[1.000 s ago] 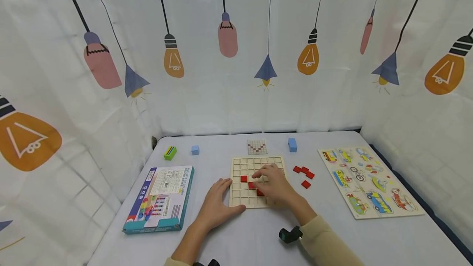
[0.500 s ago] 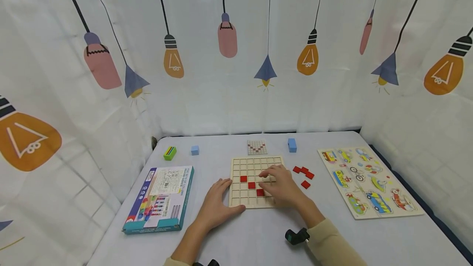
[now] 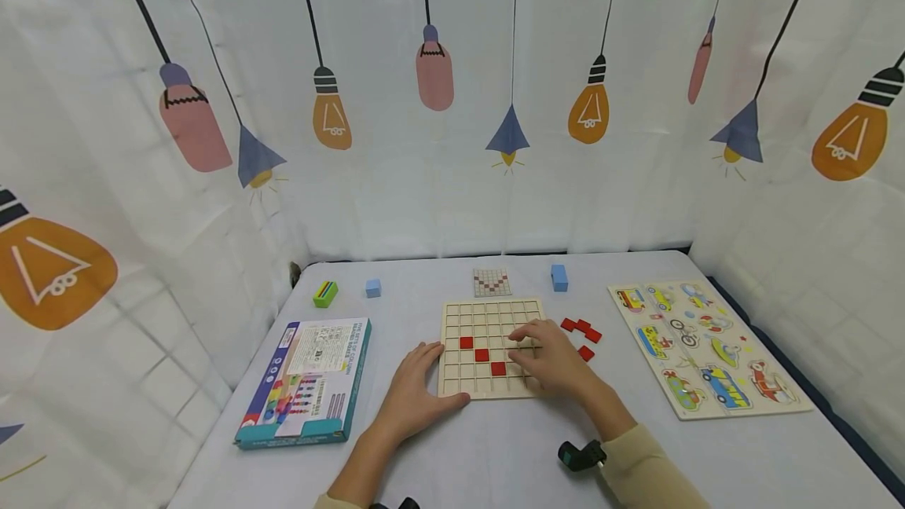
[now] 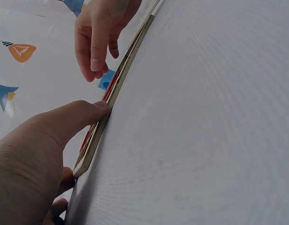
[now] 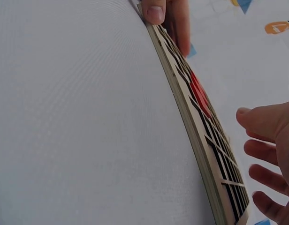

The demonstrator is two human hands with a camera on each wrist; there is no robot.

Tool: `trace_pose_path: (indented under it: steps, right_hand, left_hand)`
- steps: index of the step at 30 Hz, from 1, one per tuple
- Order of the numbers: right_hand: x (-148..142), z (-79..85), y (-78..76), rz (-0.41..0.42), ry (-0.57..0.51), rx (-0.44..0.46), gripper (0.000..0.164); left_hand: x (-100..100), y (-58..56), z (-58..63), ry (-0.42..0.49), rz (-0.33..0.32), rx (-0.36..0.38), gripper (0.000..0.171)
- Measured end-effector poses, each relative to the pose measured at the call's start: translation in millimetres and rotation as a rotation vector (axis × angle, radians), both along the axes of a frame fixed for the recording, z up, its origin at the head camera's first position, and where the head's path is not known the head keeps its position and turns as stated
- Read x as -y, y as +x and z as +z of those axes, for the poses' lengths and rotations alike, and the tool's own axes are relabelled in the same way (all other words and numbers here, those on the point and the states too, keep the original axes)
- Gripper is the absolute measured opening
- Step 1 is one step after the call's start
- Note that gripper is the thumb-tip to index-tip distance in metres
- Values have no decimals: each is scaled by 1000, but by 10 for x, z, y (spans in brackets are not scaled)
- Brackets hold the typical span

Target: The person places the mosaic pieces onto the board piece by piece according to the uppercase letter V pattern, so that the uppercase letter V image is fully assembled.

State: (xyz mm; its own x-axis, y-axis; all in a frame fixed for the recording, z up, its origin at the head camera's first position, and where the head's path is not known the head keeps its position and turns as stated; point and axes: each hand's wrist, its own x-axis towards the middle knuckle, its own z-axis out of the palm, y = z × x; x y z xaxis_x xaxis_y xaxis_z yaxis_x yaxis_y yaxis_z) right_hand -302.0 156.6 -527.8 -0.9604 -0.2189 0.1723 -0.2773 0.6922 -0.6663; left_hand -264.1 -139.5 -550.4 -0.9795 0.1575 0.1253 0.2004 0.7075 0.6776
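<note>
A wooden grid board (image 3: 489, 321) lies mid-table with three red square tiles (image 3: 481, 355) set diagonally in its cells. My left hand (image 3: 417, 386) holds its near left corner, thumb at the front edge and fingers along the left side. In the left wrist view the thumb of the left hand (image 4: 39, 136) lies on the board's edge. My right hand (image 3: 550, 357) hovers over the board's right part, fingers loosely bent. Nothing shows between the fingers of the right hand (image 5: 271, 150) in the right wrist view. Several loose red tiles (image 3: 583, 327) lie right of the board.
Behind the board lies a small pattern card (image 3: 491, 282), with a blue block (image 3: 559, 278) to its right. A smaller blue block (image 3: 373, 287) and a green block (image 3: 325, 294) stand back left. A boxed set (image 3: 311, 375) lies left, a picture puzzle board (image 3: 707, 348) right.
My right hand has drawn back rightward across the board, uncovering the red tiles nearest it. The left hand has stayed at the board's corner.
</note>
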Motion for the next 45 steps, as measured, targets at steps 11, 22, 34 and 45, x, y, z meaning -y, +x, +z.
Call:
trace_pose_path:
  steps: [11,22,34,45]
  right_hand:
    - [-257,4,25,-7,-28,-1,28]
    - [-505,-42,21,-8,-23,-32,29]
    - [-736,-64,50,-63,19,-37,29]
    - [-914,-107,70,-105,48,-28,28]
  left_hand:
    - [-12,5,0,13,6,4,107]
    - [0,2,6,10,11,12,107]
    - [-4,7,17,18,8,15,106]
    - [-10,8,31,17,4,17,106]
